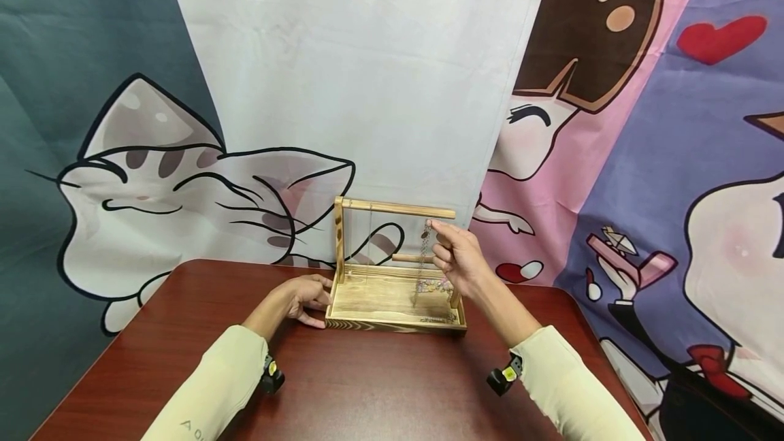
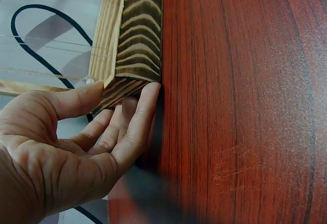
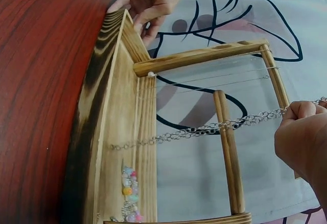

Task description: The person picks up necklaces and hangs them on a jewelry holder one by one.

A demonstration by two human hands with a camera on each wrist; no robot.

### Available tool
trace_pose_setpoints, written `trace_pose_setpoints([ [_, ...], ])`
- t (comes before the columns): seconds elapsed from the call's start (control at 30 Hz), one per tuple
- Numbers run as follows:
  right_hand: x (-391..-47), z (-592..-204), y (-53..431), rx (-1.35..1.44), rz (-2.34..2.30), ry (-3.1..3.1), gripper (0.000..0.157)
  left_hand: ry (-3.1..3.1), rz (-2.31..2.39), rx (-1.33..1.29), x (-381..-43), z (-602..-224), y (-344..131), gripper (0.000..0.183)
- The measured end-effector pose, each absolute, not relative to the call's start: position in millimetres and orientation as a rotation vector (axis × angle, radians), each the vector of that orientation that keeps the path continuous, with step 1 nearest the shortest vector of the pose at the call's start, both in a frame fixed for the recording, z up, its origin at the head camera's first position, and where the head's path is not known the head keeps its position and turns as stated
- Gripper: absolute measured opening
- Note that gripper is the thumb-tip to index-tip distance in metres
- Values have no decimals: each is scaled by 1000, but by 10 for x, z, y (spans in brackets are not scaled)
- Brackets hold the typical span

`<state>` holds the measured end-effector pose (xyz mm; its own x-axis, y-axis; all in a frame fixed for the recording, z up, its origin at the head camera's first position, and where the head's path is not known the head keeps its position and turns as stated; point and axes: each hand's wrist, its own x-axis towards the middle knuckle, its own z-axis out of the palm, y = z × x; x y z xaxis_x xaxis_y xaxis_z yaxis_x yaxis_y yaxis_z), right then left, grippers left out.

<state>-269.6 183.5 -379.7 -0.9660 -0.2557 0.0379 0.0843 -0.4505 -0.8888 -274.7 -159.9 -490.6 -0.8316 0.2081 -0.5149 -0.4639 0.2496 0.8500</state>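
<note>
A wooden jewelry stand [image 1: 395,324] with a shallow tray base, a left post, a top bar and a shorter lower bar stands on the table. My left hand [image 1: 306,297] grips the tray's left end, thumb on the rim and fingers against the outer side in the left wrist view. Just below the right part of the top bar, my right hand [image 1: 461,258] pinches a silver link chain [image 3: 204,130] between thumb and fingertips. The chain hangs past the lower bar [image 3: 230,157] toward the tray floor. Thin necklaces [image 1: 370,233] hang from the bar's left part.
A colourful beaded bracelet [image 3: 131,188] lies in the tray's right part. The reddish-brown table [image 1: 380,386] extends in front of the stand. Behind it hangs a cloth backdrop [image 1: 367,73] printed with cartoon figures.
</note>
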Motion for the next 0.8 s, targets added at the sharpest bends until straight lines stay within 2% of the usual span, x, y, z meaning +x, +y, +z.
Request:
trace_pose_setpoints([
  [0.8,-2736,-3513,1911,-312,-2638,1517,32,1993,1636,-227,-2741,-4903,-1598,59],
])
